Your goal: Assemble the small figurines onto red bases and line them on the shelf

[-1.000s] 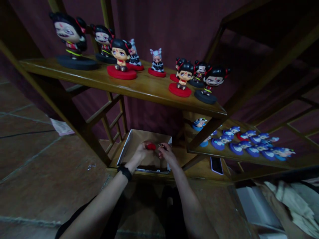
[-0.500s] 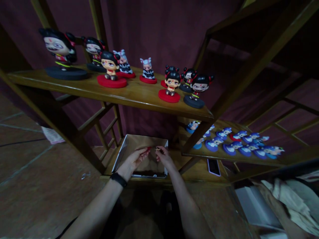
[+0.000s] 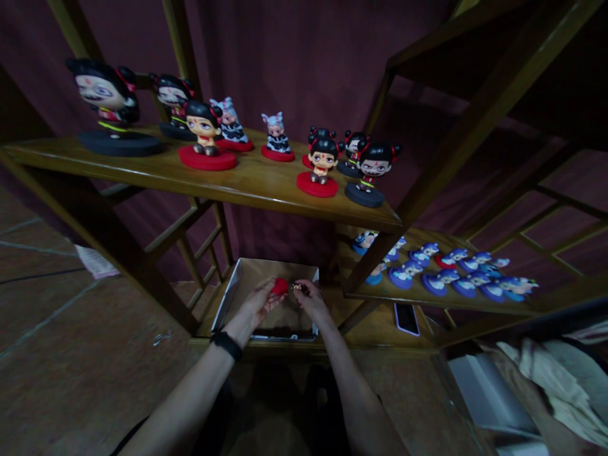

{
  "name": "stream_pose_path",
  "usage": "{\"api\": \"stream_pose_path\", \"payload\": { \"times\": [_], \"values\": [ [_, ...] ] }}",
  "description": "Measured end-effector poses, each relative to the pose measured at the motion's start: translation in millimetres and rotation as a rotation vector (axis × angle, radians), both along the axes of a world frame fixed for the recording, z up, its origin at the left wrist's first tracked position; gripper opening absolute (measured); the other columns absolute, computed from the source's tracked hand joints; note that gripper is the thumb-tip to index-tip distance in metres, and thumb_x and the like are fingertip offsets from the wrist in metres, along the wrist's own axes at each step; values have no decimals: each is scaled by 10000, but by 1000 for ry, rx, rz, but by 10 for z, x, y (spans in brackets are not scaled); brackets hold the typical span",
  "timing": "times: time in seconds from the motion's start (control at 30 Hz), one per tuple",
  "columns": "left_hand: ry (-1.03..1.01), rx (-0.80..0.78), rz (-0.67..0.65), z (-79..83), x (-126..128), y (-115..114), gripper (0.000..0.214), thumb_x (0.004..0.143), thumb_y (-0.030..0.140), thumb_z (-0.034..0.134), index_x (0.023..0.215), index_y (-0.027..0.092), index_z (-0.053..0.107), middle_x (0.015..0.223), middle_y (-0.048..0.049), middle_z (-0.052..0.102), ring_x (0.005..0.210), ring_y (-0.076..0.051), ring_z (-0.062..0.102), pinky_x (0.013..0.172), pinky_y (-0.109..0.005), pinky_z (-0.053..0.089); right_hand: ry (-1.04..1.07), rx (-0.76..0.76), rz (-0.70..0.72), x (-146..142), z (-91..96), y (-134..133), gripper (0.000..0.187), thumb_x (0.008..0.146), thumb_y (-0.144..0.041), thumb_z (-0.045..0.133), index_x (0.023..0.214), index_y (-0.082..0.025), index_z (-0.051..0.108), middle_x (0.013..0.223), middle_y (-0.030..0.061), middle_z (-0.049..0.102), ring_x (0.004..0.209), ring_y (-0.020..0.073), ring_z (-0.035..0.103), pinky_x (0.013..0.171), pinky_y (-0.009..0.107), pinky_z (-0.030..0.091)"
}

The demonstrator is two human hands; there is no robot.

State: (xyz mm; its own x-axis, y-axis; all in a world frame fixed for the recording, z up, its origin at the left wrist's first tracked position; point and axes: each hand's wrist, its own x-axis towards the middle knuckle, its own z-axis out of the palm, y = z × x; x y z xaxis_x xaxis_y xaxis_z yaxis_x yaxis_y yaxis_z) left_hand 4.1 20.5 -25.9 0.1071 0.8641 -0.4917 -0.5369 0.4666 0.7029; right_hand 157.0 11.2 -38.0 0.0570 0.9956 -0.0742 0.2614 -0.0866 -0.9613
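Over an open cardboard box, my left hand grips a round red base by its edge, flat face showing. Close to its right, my right hand pinches a small figurine with dark and skin-toned parts; its details are too small to make out. A narrow gap separates the base and the figurine. The box sits on the low wooden shelf beneath both hands.
Above, a wooden shelf bears several figurines on red and dark bases, such as a black-haired one. Several blue-purple figurines stand on the right shelf. Below them lies a phone. A slanting post rises right of my right hand.
The red base in my left hand has turned so its round face shows. My right hand has shifted very little. The whole view has moved slightly.
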Motion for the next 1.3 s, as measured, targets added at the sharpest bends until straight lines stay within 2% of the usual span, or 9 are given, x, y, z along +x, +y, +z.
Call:
{"api": "stream_pose_path", "payload": {
  "times": [0.13,0.3,0.53,0.77,0.93,1.13,1.3],
  "values": [
    [83,37,14,14,27,-18,179,765,254,610,850,97,599,729,-93,678,636,-139,653,619,-248,551,-49,41,27,-18,33,-37,291,734,-315,534,1010,-254,603,783,-17,603,689,126,548,620,242,478],
    [84,62,-15,27,59,-41,127,782,201,563,805,87,614,742,-112,684,614,-146,650,629,-274,555,-172,119,45,-57,64,-81,281,764,-318,510,1029,-266,587,892,-9,610,818,143,549,749,275,455],
    [80,97,-62,18,85,-47,113,749,152,556,807,81,622,788,-134,690,650,-172,659,651,-295,548,-324,150,58,-64,31,-69,261,780,-308,490,1028,-274,564,866,-10,605,779,149,542,736,286,443],
    [74,119,-77,-23,89,-30,95,730,130,562,785,79,620,737,-129,690,641,-171,657,669,-294,541,-333,206,61,-55,18,-65,252,776,-284,501,1017,-265,572,959,3,609,864,150,547,802,293,434],
    [68,130,-89,-28,74,-25,124,698,186,638,766,82,630,787,-137,696,674,-178,662,706,-309,536,-316,224,59,-53,33,-62,246,779,-291,506,1013,-263,577,957,4,616,878,149,552,811,294,437],
    [138,151,-90,-20,59,-37,198,658,265,696,725,88,640,754,-120,697,642,-173,655,710,-312,523,-352,250,65,-49,57,-78,240,788,-288,502,1015,-267,575,950,10,618,863,150,565,781,286,450],
    [141,275,-126,-135,80,-21,275,610,310,728,764,89,670,779,-109,699,672,-177,644,714,-320,508,-449,274,68,-38,79,-79,242,794,-251,498,1023,-273,569,1000,15,603,924,156,553,824,295,432]
  ]
}}
